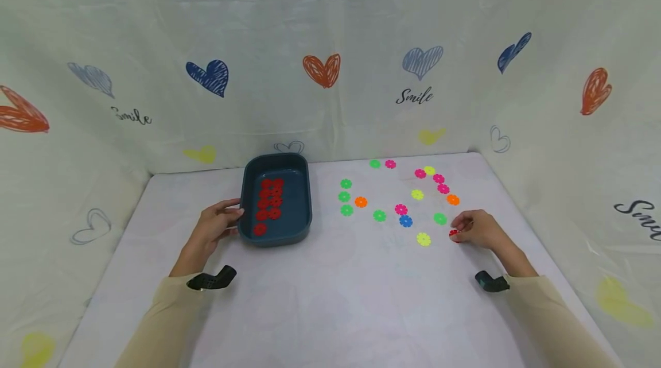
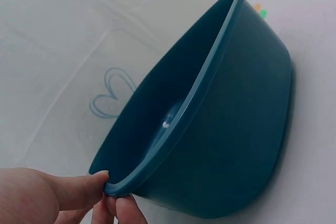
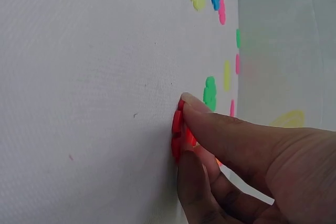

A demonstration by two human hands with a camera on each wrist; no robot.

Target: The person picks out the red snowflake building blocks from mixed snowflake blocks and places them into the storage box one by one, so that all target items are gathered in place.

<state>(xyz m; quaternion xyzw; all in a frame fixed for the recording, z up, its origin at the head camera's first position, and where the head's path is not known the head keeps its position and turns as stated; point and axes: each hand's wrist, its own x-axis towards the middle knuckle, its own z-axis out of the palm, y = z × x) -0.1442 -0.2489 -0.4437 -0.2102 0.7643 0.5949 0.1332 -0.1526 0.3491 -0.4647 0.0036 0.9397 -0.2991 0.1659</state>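
Observation:
My left hand (image 1: 214,224) grips the left rim of a dark teal plastic tub (image 1: 304,196), thumb on top and fingers beneath the lip in the left wrist view. Inside the tub lie several red flower-shaped discs (image 1: 263,204). At the right side of the table my right hand (image 1: 477,229) pinches another red flower-shaped disc (image 3: 177,129) between thumb and fingers, low over the white surface. A green disc (image 1: 440,219) lies just beyond those fingertips, with a yellow disc (image 1: 423,239) to their left.
Several more discs are spread over the right half of the white table (image 1: 330,305): an orange disc (image 1: 453,200), a blue disc (image 1: 405,221), a pink disc (image 1: 401,209) and others in green and yellow. A heart-printed white sheet (image 1: 361,23) hangs behind and along both sides.

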